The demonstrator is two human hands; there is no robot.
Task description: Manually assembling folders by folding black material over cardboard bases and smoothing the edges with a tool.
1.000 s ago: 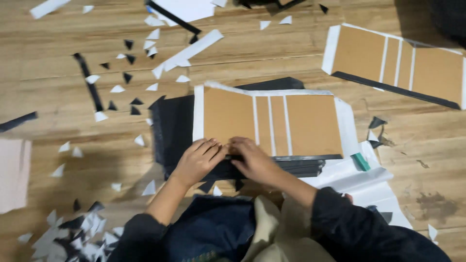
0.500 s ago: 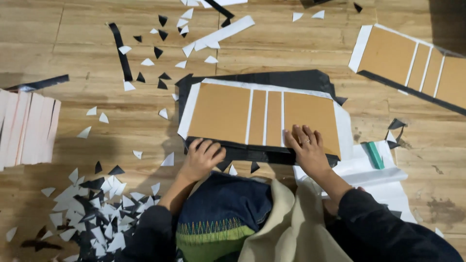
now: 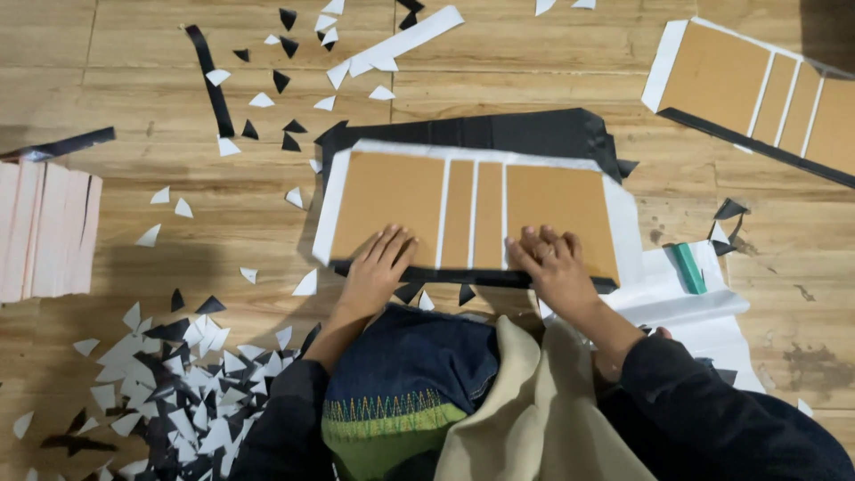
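Note:
On the wooden floor before me lies a cover made of brown cardboard panels on white paper, with a black folded strip along its near edge. My left hand presses flat on the left panel near that edge. Flat on the right panel rests my right hand, fingers spread. Neither hand holds anything. A black sheet shows under the cover at the back.
A second cardboard cover lies at the far right. A stack of pale boards sits at the left. Black and white paper triangles litter the floor near left. A teal tool rests on white paper at the right.
My hands have spread apart from the middle of the near edge, the left going left and the right going right. The black edge strip now lies flat along the cover.

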